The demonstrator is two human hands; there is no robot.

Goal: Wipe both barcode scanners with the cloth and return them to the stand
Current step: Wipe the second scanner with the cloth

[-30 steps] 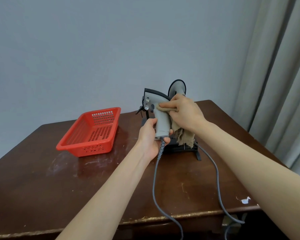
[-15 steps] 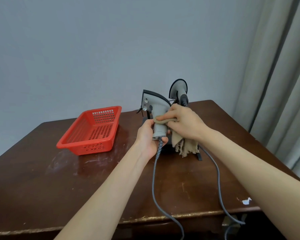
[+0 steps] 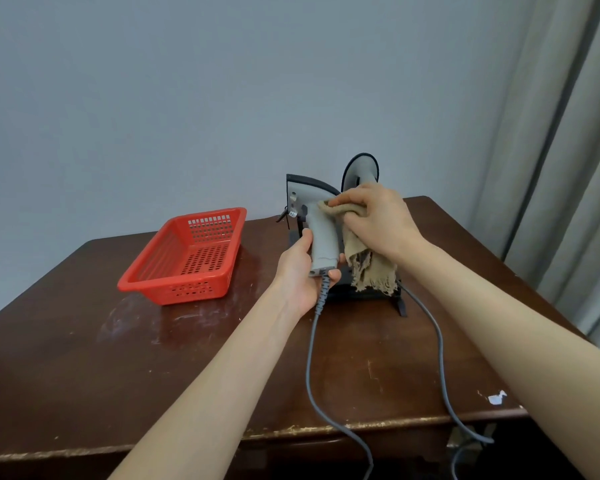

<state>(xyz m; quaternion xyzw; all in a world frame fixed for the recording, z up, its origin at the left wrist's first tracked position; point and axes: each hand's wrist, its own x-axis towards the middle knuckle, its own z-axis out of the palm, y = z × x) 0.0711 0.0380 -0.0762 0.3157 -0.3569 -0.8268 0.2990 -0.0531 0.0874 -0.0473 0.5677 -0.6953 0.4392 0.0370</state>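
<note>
My left hand [image 3: 300,271] grips the lower handle of a grey barcode scanner [image 3: 317,233] and holds it upright above the table. My right hand [image 3: 378,220] holds a tan frayed cloth [image 3: 364,268] and presses it against the scanner's upper handle, just below the head. Behind my right hand, the second scanner [image 3: 360,169] sits on the black stand [image 3: 368,296], with only its round head showing. A grey cable runs from each scanner toward the table's front edge.
A red perforated basket [image 3: 187,258] stands on the dark wooden table [image 3: 118,358] to the left of the stand. Grey curtains [image 3: 575,168] hang at the right. The two cables [image 3: 440,358] drop over the table's front edge.
My right hand with the cloth slid down the scanner's handle, then back up toward the head. My left hand has kept its grip on the lower handle.
</note>
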